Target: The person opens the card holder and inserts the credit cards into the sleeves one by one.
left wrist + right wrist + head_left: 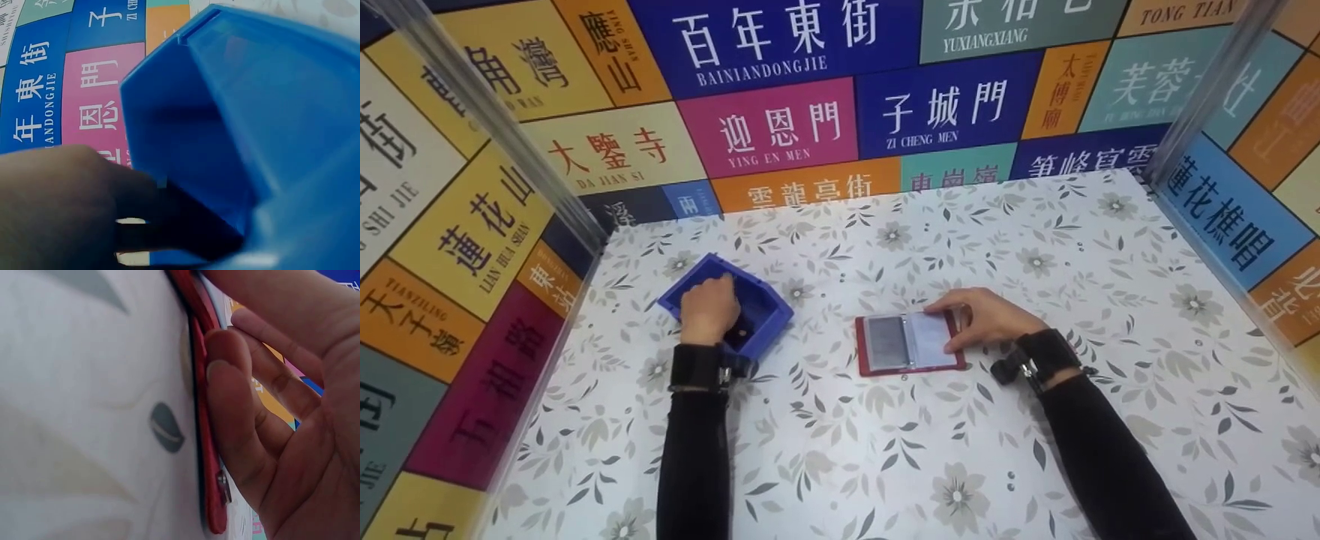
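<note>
A blue plastic bin (775, 330) stands on the left of the table, and my left hand (709, 309) reaches down into it. In the left wrist view, the fingers of the left hand (62, 202) run into the bin's shadow, so their tips and anything between them are hidden. To the right, a red card holder (864, 352) lies open, showing clear plastic sleeves. My right hand (988, 319) grips its right side with thumb and fingers. The right wrist view shows the thumb against the holder's red edge (212, 495), near a metal snap.
The table (840, 465) has a white top with a floral leaf pattern. Coloured panels (780, 124) with Chinese place names enclose the back and both sides. Clear corner strips (1207, 90) stand where the panels meet.
</note>
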Tool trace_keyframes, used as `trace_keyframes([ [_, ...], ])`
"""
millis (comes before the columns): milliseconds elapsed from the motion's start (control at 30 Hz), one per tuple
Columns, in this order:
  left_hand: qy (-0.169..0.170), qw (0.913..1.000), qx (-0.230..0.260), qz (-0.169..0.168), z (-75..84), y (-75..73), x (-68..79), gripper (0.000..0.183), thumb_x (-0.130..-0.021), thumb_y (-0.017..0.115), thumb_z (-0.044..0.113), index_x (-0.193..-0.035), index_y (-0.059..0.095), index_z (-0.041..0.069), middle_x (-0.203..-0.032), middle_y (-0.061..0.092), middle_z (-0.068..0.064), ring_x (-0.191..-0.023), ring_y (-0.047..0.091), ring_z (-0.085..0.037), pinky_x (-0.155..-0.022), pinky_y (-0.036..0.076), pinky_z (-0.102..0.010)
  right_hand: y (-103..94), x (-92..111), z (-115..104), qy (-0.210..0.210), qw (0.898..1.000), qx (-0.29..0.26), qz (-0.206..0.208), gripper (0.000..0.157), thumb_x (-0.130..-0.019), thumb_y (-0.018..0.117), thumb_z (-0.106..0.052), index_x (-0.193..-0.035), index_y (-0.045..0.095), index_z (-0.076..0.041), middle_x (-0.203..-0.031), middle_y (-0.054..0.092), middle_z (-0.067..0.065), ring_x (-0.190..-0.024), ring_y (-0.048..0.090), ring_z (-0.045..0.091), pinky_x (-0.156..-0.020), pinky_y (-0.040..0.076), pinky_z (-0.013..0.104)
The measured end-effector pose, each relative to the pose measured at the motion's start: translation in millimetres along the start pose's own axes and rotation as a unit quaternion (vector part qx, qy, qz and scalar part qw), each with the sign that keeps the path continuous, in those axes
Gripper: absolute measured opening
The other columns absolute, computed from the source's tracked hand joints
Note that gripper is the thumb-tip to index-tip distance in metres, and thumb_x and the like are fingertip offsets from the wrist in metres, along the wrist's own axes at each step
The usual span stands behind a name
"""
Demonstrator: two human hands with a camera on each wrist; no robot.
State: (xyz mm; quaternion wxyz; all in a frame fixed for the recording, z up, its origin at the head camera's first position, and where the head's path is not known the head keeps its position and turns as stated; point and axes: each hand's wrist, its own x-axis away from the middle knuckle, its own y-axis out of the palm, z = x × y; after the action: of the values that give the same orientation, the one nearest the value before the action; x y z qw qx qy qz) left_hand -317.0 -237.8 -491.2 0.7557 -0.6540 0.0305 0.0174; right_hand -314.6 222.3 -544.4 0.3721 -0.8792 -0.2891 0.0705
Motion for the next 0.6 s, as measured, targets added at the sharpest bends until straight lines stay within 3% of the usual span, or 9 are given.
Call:
trace_keyframes([
  [100, -0.006, 0.9921, -0.001, 0.125, -1.2, -1.2, -2.2, 0.016, -0.093, 0.063, 0.008, -0.105, 0.069, -0.001, -0.098, 0.073, -0.031, -0.086, 0.069, -0.054, -0.071, 0.055, -0.066, -0.2, 0, 0, 0.000, 1.000, -0.001, -0.001, 0.071, -0.070, 0.096, -0.023, -0.136, 0.069, -0.017, -0.140, 0.066, 0.004, -0.122, 0.058, 0.028, -0.104, 0.045, 0.044],
  [200, -0.024, 0.9819, 0.055, 0.180, -3.9, -5.3, -2.1, 0.018, -0.094, 0.067, 0.011, -0.109, 0.070, 0.001, -0.099, 0.073, -0.030, -0.087, 0.069, -0.053, -0.073, 0.055, -0.066, 0.3, 1, -1, -0.001, 1.000, -0.002, 0.000, 0.071, -0.070, 0.096, -0.024, -0.136, 0.069, -0.018, -0.139, 0.066, 0.004, -0.113, 0.060, 0.026, -0.097, 0.048, 0.039],
  [333, -0.037, 0.9656, 0.203, 0.158, -8.9, -15.7, -2.1, 0.032, -0.100, 0.061, 0.016, -0.128, 0.063, 0.001, -0.120, 0.069, -0.029, -0.111, 0.065, -0.050, -0.095, 0.052, -0.062, 0.2, 1, 0, -0.009, 1.000, -0.001, 0.003, 0.070, -0.071, 0.096, -0.025, -0.135, 0.070, -0.017, -0.136, 0.067, 0.004, -0.097, 0.058, 0.023, -0.082, 0.049, 0.030],
  [433, -0.040, 0.9446, 0.298, 0.131, -12.5, -23.1, -1.7, 0.034, -0.102, 0.060, 0.015, -0.133, 0.060, 0.001, -0.129, 0.065, -0.027, -0.122, 0.060, -0.044, -0.107, 0.047, -0.057, 0.0, 1, 1, -0.013, 1.000, 0.000, 0.002, 0.069, -0.071, 0.096, -0.025, -0.135, 0.070, -0.017, -0.137, 0.067, 0.005, -0.104, 0.059, 0.022, -0.088, 0.049, 0.032],
  [500, -0.035, 0.9363, 0.327, 0.122, -14.1, -26.5, -0.8, 0.033, -0.101, 0.061, 0.012, -0.131, 0.060, -0.001, -0.128, 0.065, -0.027, -0.122, 0.059, -0.043, -0.108, 0.046, -0.055, 0.0, 1, 1, -0.010, 1.000, -0.002, 0.001, 0.069, -0.072, 0.096, -0.025, -0.135, 0.070, -0.017, -0.138, 0.066, 0.005, -0.113, 0.059, 0.023, -0.096, 0.048, 0.037],
  [600, -0.024, 0.9321, 0.340, 0.122, -14.0, -29.4, 0.1, 0.029, -0.099, 0.065, 0.010, -0.124, 0.064, -0.004, -0.121, 0.067, -0.027, -0.114, 0.062, -0.040, -0.103, 0.048, -0.050, -0.1, 0, 2, -0.007, 1.000, -0.001, 0.000, 0.069, -0.072, 0.096, -0.024, -0.136, 0.070, -0.017, -0.140, 0.065, 0.006, -0.125, 0.058, 0.026, -0.106, 0.046, 0.045],
])
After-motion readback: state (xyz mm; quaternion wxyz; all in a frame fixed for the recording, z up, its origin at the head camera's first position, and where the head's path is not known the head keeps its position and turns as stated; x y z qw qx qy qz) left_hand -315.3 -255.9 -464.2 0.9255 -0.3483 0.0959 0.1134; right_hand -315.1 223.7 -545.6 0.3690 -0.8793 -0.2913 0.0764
